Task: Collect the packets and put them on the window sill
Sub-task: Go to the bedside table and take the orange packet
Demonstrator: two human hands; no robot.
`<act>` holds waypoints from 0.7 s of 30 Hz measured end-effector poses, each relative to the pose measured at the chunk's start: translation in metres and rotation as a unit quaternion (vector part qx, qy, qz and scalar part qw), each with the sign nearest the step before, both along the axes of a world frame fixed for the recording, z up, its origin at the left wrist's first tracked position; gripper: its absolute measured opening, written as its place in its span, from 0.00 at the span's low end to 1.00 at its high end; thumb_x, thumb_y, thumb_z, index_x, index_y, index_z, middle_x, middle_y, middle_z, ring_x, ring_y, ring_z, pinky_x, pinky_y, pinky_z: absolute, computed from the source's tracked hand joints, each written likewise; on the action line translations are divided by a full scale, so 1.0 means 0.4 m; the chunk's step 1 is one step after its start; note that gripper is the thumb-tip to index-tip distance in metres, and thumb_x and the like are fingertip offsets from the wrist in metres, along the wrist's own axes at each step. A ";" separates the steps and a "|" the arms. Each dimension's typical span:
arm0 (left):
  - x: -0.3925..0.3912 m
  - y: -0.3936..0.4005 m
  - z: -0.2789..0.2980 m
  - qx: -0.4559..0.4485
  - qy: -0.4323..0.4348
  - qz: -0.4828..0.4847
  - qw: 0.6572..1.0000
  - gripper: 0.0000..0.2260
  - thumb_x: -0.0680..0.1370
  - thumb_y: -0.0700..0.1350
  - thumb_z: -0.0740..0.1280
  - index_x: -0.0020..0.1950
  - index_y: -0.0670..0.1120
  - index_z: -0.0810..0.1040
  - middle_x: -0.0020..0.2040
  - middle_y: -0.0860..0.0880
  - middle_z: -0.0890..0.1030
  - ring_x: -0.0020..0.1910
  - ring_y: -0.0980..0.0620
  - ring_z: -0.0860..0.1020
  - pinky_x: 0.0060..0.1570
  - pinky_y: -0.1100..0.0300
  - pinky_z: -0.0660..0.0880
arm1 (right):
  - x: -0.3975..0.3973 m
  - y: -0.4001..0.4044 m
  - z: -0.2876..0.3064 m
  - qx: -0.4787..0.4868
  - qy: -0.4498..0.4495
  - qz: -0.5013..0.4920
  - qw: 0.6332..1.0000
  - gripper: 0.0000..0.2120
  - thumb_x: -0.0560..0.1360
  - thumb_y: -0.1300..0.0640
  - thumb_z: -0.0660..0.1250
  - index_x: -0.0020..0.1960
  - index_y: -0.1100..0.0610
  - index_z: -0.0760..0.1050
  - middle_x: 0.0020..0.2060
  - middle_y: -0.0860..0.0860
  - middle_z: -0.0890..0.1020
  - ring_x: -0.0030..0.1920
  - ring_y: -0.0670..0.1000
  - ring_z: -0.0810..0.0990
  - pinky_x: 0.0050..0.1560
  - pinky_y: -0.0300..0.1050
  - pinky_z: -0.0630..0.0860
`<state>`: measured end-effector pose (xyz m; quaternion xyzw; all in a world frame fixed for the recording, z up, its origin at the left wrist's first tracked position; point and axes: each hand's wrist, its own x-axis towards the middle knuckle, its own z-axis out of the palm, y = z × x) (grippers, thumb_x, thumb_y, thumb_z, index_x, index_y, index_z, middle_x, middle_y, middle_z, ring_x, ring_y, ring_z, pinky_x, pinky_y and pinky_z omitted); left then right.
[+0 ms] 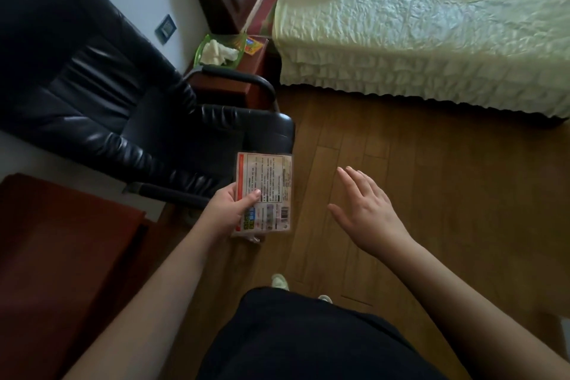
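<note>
My left hand point(229, 210) grips a flat packet point(268, 182) with printed text and a barcode, held over the wooden floor beside the black chair. More packet edges show under it at its lower end. My right hand point(367, 210) hovers to the right of the packet with fingers spread and nothing in it. Another orange and yellow packet point(253, 45) lies on the bedside table point(246, 77) at the back, beside the bed. No window sill is in view.
A black leather armchair point(92, 95) fills the left. A green tray point(216, 52) with white items sits on the bedside table. The bed point(431, 25) with a pale green cover spans the right back. A dark red surface point(55, 250) is at lower left.
</note>
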<state>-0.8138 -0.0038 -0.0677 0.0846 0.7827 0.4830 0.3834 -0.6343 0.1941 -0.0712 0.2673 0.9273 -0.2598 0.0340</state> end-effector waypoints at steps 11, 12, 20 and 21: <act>-0.247 0.187 -0.030 0.054 -0.035 0.011 0.998 0.08 0.79 0.46 0.67 0.57 0.52 0.77 0.49 0.53 0.87 0.49 0.53 0.86 0.45 0.54 0.82 | -0.185 0.189 -0.017 0.029 -0.009 -0.025 0.999 0.33 0.80 0.40 0.56 0.79 0.47 0.45 0.79 0.49 0.52 0.79 0.51 0.47 0.75 0.48 0.45; -0.277 0.204 -0.033 0.055 -0.038 0.007 0.998 0.08 0.79 0.46 0.67 0.57 0.52 0.77 0.49 0.53 0.87 0.49 0.53 0.86 0.46 0.54 0.82 | -0.212 0.208 -0.015 0.028 -0.010 -0.032 0.999 0.33 0.80 0.40 0.56 0.79 0.47 0.45 0.79 0.49 0.52 0.79 0.51 0.46 0.75 0.48 0.45; -0.461 0.349 -0.047 0.042 -0.058 -0.022 0.997 0.08 0.79 0.45 0.68 0.57 0.49 0.78 0.50 0.46 0.87 0.49 0.49 0.86 0.52 0.45 0.81 | -0.371 0.333 -0.002 0.026 -0.011 -0.043 0.999 0.34 0.79 0.40 0.57 0.79 0.46 0.45 0.79 0.48 0.52 0.79 0.50 0.46 0.74 0.46 0.44; -0.473 0.370 -0.045 0.040 -0.059 -0.028 0.997 0.09 0.78 0.45 0.68 0.58 0.49 0.77 0.51 0.45 0.86 0.49 0.48 0.86 0.52 0.45 0.81 | -0.385 0.347 -0.001 0.019 -0.011 -0.044 0.999 0.34 0.79 0.41 0.57 0.79 0.46 0.45 0.79 0.48 0.52 0.79 0.50 0.47 0.74 0.47 0.45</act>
